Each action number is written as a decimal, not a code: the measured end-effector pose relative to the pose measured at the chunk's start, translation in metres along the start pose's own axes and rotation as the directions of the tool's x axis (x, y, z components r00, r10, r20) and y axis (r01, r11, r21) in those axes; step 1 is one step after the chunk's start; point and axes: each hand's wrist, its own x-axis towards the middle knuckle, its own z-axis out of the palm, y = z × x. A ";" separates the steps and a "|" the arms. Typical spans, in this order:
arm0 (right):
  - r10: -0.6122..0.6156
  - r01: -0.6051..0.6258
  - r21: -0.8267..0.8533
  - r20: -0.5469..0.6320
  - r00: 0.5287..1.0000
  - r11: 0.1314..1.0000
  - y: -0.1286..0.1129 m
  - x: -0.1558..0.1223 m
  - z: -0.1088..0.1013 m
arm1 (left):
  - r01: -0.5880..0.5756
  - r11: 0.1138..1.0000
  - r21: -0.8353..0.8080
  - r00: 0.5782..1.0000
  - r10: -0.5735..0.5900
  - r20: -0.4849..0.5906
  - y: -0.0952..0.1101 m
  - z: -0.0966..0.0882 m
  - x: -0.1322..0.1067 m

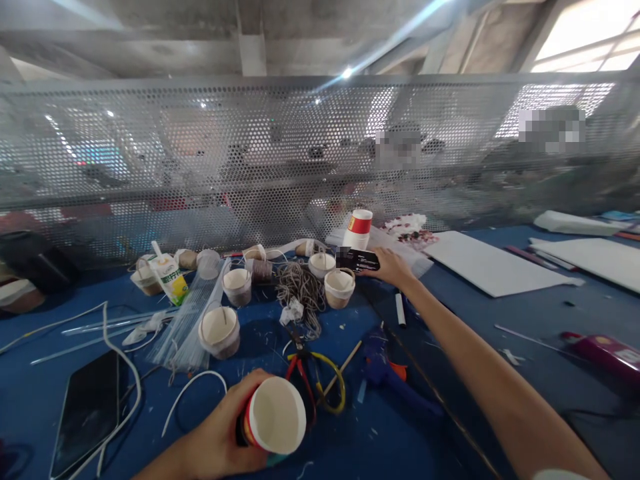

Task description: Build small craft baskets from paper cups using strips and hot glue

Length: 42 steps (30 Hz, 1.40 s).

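My left hand (220, 433) is wrapped round a paper cup (275, 417) with a red outside and white inside, held on its side near the front edge, its mouth facing me. My right arm stretches far across the blue table. At its end my right hand (393, 265) grips a small black box (357, 260), beside a red-and-white paper cup (359, 230) standing upright. Two short string-wrapped cups (339, 288) (321, 265) sit just left of that hand.
More wrapped cups (220, 331), a tangle of twine (300, 288), clear plastic rods (193, 313), a drink carton (170, 277), red-handled scissors (303, 367), a blue glue gun (385, 367), a black phone (87, 410) with white cable, white sheets (493, 267) at right. A perforated metal screen (300, 160) closes the back.
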 end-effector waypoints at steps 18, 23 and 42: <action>0.059 -0.049 0.328 -0.023 0.998 0.943 0.014 0.005 0.005 | -0.035 0.999 0.036 0.999 0.034 0.015 0.012 -0.001 0.002; 0.053 -0.044 0.336 -0.016 0.998 0.941 0.016 0.005 0.009 | -0.050 0.998 0.047 0.999 0.050 0.007 0.011 -0.001 0.002; 0.090 -0.087 0.395 0.012 0.996 0.914 0.023 0.006 0.008 | -0.047 0.998 0.032 0.999 0.047 0.013 0.015 -0.002 0.004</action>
